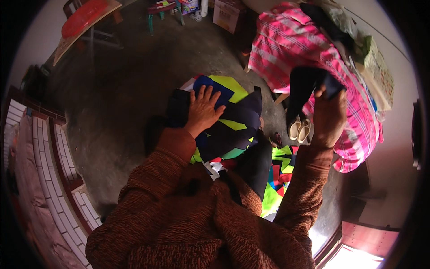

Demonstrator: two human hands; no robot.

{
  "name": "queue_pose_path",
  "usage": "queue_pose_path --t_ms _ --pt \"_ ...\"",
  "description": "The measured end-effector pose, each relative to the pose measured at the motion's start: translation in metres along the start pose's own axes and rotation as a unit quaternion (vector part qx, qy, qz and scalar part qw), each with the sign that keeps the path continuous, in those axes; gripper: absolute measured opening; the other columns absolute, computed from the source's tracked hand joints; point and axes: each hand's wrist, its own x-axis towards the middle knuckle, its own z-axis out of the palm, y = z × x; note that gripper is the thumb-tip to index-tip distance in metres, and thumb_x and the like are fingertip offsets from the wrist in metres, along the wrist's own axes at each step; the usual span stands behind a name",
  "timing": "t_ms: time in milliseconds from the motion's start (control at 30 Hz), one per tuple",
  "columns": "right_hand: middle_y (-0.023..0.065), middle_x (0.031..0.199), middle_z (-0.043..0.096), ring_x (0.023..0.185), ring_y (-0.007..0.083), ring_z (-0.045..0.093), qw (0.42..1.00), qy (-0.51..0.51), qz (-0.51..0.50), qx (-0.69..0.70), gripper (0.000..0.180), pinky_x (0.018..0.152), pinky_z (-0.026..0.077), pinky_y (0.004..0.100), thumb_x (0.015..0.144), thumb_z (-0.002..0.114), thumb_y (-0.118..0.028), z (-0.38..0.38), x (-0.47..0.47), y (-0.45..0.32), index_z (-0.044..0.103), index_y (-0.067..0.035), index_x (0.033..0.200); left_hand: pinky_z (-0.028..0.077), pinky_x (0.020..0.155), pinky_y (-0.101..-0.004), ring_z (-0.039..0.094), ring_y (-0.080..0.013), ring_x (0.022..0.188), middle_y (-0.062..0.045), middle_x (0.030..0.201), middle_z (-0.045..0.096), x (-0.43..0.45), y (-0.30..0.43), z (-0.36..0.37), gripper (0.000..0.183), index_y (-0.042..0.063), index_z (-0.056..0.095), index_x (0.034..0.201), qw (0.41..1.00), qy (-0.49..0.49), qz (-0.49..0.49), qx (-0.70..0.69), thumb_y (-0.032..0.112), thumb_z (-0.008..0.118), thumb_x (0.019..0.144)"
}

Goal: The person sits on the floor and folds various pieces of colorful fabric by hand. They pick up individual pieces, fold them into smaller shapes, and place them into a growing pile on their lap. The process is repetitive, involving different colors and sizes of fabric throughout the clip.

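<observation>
My left hand (204, 109) lies flat with its fingers apart on a blue fabric piece (210, 85), which rests on a heap of cut cloth in front of my lap. Around it in the heap are a yellow-green piece (235, 89) and dark navy pieces (235, 136). Raised at the right, my right hand (329, 114) grips a dark cloth piece (309, 79) between thumb and fingers. Part of that cloth hangs down to the left of the hand, in front of a pink plaid cover.
More colourful scraps (280, 171) lie on the floor by my right leg. Pale shoes (299, 129) stand beside the bed with the pink plaid cover (285, 43). A wooden table (111, 8) bears a red object (84, 18); a small stool (163, 8) and a cardboard box (226, 15) stand farther off.
</observation>
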Motion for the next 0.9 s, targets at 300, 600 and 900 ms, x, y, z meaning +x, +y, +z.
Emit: queue_pose_path --t_ms 300,600,900 --pt "0.0127 0.108 0.062 0.1 0.025 0.059 0.956 -0.02 0.112 0.271 0.027 0.087 0.048 0.0363 0.093 0.052 -0.02 0.06 0.0 0.058 0.055 0.0 0.11 0.02 0.102 -0.0586 0.033 -0.0358 0.127 -0.016 0.132 0.044 -0.004 -0.003 -0.001 0.051 0.013 0.05 0.126 0.996 0.076 0.032 -0.034 0.045 0.049 0.086" --pt "0.0021 0.098 0.061 0.099 0.0274 0.058 0.927 0.183 0.285 0.163 0.016 0.08 0.049 0.0383 0.087 0.06 -0.025 -0.046 -0.133 0.146 0.058 -0.013 0.097 0.018 0.104 -0.0566 0.027 -0.0346 0.132 -0.017 0.141 0.033 0.001 -0.005 0.005 0.051 0.006 0.058 0.112 0.997 0.047 -0.016 -0.051 0.047 0.056 0.082" --pt "0.0132 0.102 0.06 0.096 0.0322 0.058 0.956 0.187 0.224 -0.035 0.035 0.084 0.047 0.0395 0.077 0.069 -0.026 -0.084 -0.115 0.153 0.055 -0.003 0.099 0.018 0.105 -0.0551 0.023 -0.0251 0.135 -0.007 0.147 0.024 0.027 -0.024 -0.016 0.042 -0.003 0.06 0.099 0.997 -0.068 0.023 -0.039 0.037 0.053 0.087"
